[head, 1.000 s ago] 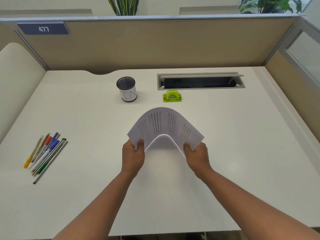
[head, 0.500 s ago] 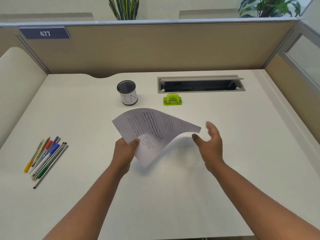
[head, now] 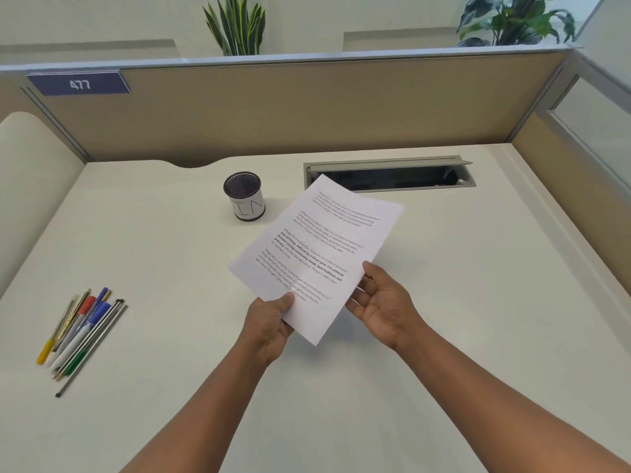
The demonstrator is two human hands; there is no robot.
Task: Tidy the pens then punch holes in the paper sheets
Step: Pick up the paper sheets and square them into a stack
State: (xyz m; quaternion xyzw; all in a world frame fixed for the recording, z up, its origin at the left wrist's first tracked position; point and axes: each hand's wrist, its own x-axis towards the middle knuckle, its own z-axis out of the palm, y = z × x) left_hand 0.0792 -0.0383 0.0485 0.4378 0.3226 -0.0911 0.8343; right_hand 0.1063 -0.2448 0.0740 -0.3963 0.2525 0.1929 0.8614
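Note:
I hold the printed paper sheets (head: 317, 247) above the middle of the desk, tilted up and turned at an angle. My left hand (head: 268, 327) pinches their near corner, thumb on top. My right hand (head: 382, 302) is palm up at the sheets' right edge, its straight fingers reaching under the paper. Several pens (head: 80, 331) lie side by side on the desk at the left. A black mesh pen cup (head: 245, 197) with a white label stands behind the sheets to the left. The green hole punch is hidden behind the raised paper.
An open grey cable tray (head: 392, 174) is set into the white desk (head: 478, 285) at the back. Beige partition walls close the desk at the back and right. A cream chair back (head: 30, 186) stands at the left edge.
The sheets were bent between both hands, then my right hand let go. My left hand has swung them flat and to the right, and my right hand has come back to their edge.

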